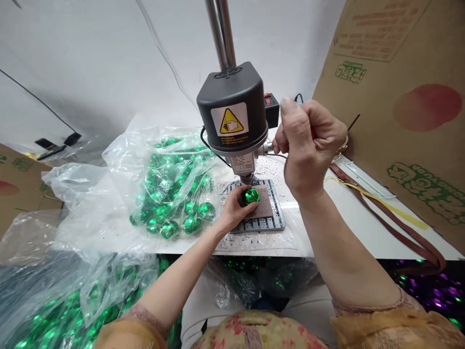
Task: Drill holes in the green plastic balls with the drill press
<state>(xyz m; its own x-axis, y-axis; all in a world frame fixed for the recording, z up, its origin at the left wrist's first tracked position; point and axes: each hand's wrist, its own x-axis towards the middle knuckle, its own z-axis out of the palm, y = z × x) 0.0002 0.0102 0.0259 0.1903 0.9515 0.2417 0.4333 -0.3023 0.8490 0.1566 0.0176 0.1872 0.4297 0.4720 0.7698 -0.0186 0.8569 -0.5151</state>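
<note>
A small black drill press [232, 116] with a yellow warning label stands in the middle of the table. Beneath its chuck, a shiny green faceted ball [252, 196] rests over a brown board [267, 206] on the slotted metal base [279, 220]. The fingers of my left hand [238, 208] are wrapped round this ball from the left. My right hand [308, 140] is raised beside the drill head, closed round its feed lever. A bit of red shows between the fingers; most of the lever is hidden by the hand.
Several green balls lie in a clear plastic bag [170, 194] left of the drill press. Cardboard boxes [392, 121] stand at right and far left. A brown strap [392, 225] lies along the right side. More green balls in plastic [65, 315] sit below the table edge. Dark shavings dot the tabletop.
</note>
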